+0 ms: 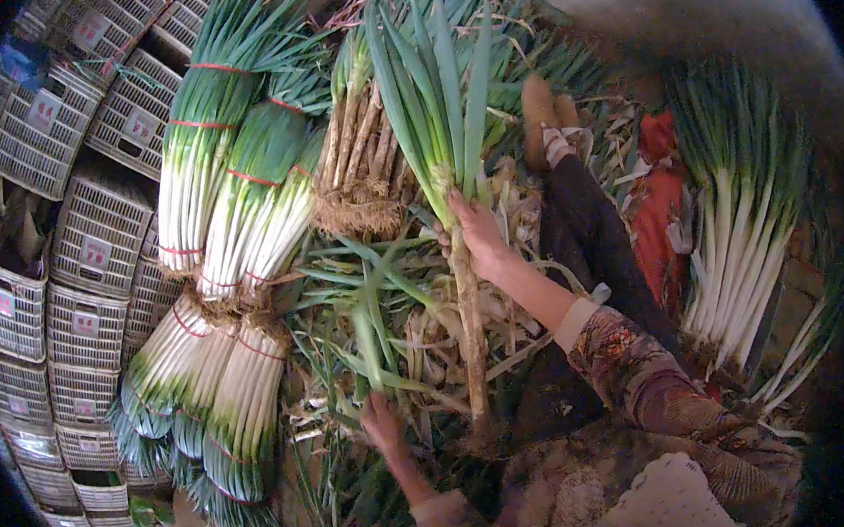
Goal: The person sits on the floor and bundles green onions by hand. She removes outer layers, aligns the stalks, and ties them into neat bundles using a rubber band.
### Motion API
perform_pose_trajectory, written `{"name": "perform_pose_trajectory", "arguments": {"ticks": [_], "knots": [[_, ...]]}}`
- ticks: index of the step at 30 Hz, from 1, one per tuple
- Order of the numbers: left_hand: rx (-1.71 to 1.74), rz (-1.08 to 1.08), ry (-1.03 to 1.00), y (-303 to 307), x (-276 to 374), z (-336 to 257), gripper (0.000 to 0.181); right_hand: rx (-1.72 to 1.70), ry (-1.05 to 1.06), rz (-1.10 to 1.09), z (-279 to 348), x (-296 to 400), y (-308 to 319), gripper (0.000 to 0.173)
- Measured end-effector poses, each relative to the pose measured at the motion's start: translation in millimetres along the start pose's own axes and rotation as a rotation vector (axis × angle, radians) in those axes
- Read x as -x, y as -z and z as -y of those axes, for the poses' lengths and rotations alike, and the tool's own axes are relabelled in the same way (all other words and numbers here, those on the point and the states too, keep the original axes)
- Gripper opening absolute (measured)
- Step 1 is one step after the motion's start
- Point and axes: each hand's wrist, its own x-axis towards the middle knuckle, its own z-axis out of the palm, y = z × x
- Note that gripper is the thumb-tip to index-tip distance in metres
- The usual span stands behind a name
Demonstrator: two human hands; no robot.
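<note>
My right hand (481, 234) is closed around a big green onion (466, 297) just below its leaves. The onion stands nearly upright; a brown, soil-stained outer layer covers its shank, and its roots hang at the bottom. Lower and to the left, my left hand (383, 423) grips the end of a green onion leaf (366, 343), which looks blurred. Peeled leaves and dry skins (428, 331) lie heaped between and beneath both hands. Beyond the held onion rests a bundle of unpeeled onions (358, 141) with brown shanks and matted roots.
On the left are banded bundles of cleaned onions (213, 161), and more bundles (208, 402) point the opposite way. Stacked plastic crates (88, 323) line the left side. Loose white-stemmed onions (739, 236) lie at right beside red fabric (661, 220). My outstretched leg (590, 211) lies between.
</note>
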Motion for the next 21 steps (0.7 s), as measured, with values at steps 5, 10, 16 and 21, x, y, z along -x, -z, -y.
{"name": "perform_pose_trajectory", "arguments": {"ticks": [5,10,16,21], "knots": [[-1.159,0.202,-0.137,59.9,13.7,-3.2,0.042,0.107,0.024,0.075,-0.7,-14.8,-34.2,0.04],[0.584,0.171,-0.201,-9.9,-42.9,-119.6,0.049,0.258,-0.186,0.375,-21.3,3.8,-82.0,0.042],[1.185,0.362,-0.187,-22.8,-76.1,-152.2,0.05,0.503,-0.314,0.504,-85.7,29.8,-76.0,0.043],[1.441,0.34,-0.127,-21.6,-66.6,-111.6,0.048,0.802,0.031,0.488,-90.1,42.4,-66.5,0.036]]}}
